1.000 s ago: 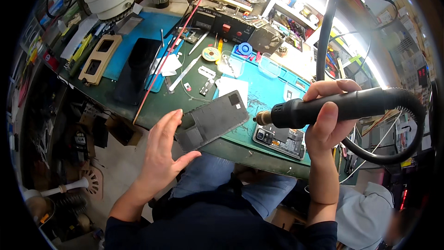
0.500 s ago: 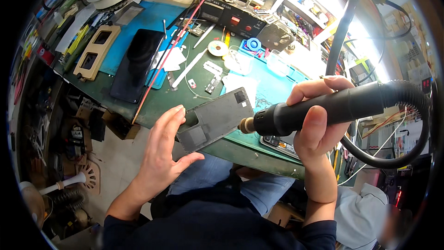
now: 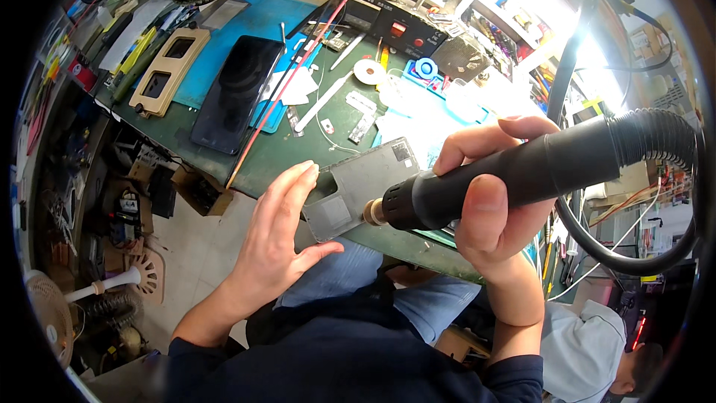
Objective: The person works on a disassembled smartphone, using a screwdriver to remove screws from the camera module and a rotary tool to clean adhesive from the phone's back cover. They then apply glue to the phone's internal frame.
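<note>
My right hand [image 3: 503, 216] grips the thick black handle of a hot-air gun [image 3: 477, 183], with a ribbed hose curving off to the right. Its brass-coloured nozzle [image 3: 374, 212] points left, over the lower long edge of a grey phone back cover [image 3: 365, 179]. That cover lies tilted at the front edge of the bench and has a cut-out near its left end. My left hand [image 3: 276, 227] is at that left end, thumb and fingers spread around the corner. Whether the fingers touch the cover, I cannot tell.
On the green bench mat [image 3: 276, 172] lie a black phone [image 3: 237, 93], a tan holder frame [image 3: 170, 73], a solder reel [image 3: 368, 72] and a white stick tool [image 3: 324, 103]. A black powered box [image 3: 406, 30] stands behind. Another person in grey [image 3: 582, 358] is at lower right.
The hot-air gun has moved left, its nozzle going from the cover's right end toward its middle. My left hand keeps its place beside the cover. The whole view has shifted slightly.
</note>
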`<move>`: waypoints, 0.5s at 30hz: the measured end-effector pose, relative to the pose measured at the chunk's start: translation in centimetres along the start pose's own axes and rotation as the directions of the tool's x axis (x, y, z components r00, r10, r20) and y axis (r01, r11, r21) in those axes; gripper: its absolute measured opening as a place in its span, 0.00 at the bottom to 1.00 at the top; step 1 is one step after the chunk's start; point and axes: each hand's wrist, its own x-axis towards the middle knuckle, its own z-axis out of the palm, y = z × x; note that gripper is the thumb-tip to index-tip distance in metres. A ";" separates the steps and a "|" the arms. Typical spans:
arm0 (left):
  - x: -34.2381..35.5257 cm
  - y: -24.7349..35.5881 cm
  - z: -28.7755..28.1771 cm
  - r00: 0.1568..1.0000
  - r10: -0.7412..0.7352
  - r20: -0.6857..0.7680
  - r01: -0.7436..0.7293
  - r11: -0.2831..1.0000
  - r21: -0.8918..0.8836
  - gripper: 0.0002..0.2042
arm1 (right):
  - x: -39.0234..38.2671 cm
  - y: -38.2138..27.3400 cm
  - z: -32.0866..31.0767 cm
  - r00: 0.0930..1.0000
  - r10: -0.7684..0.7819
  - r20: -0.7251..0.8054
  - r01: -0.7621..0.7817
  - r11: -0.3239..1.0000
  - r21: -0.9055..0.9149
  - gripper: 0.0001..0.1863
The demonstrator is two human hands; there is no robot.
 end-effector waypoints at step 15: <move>-0.1 0.7 -1.1 0.999 0.042 -0.024 -0.037 0.983 0.181 0.56 | -0.3 -1.6 2.3 0.995 0.022 0.099 -0.031 0.996 0.088 0.32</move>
